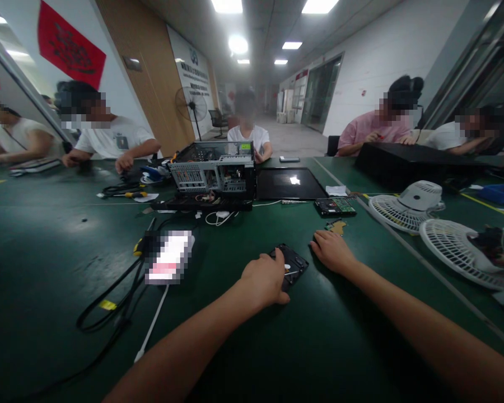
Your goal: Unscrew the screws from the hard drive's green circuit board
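Hard drive [294, 262]: black, lying flat on the green table [46, 252] just in front of me, between my hands.
Left hand [266, 279]: curled narrow over the drive's left edge and touching it; I cannot tell whether I grip it.
Right hand [331, 250]: loose, palm down on the table just right of the drive, holding nothing.
Beyond: open computer case [212, 168], circuit board [335, 206].

I couldn't read anything: red banner [69, 50] at 10 o'clock and wall sign [193, 73] at 11 were just blurry marks.
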The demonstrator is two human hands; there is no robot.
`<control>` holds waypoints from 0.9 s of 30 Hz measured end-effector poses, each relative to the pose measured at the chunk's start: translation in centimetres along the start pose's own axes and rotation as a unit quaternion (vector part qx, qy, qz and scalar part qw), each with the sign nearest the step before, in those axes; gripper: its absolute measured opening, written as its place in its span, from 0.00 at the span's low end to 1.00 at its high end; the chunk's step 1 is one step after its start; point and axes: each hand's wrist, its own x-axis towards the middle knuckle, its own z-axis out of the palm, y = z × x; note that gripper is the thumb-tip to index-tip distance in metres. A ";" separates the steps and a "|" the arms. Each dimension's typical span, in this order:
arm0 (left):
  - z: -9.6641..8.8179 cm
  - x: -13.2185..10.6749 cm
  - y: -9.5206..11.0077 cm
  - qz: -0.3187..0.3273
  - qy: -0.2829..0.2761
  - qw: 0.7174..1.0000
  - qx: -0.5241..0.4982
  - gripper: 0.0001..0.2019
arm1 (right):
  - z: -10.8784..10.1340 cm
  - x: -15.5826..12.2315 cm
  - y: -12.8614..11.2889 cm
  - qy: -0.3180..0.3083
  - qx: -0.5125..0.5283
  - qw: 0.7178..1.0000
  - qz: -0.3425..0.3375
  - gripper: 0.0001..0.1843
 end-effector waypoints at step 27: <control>-1.7 -0.5 -1.7 0.031 -0.027 0.999 -0.027 0.59 | -0.1 -6.8 2.5 -0.013 0.034 0.994 0.106 0.34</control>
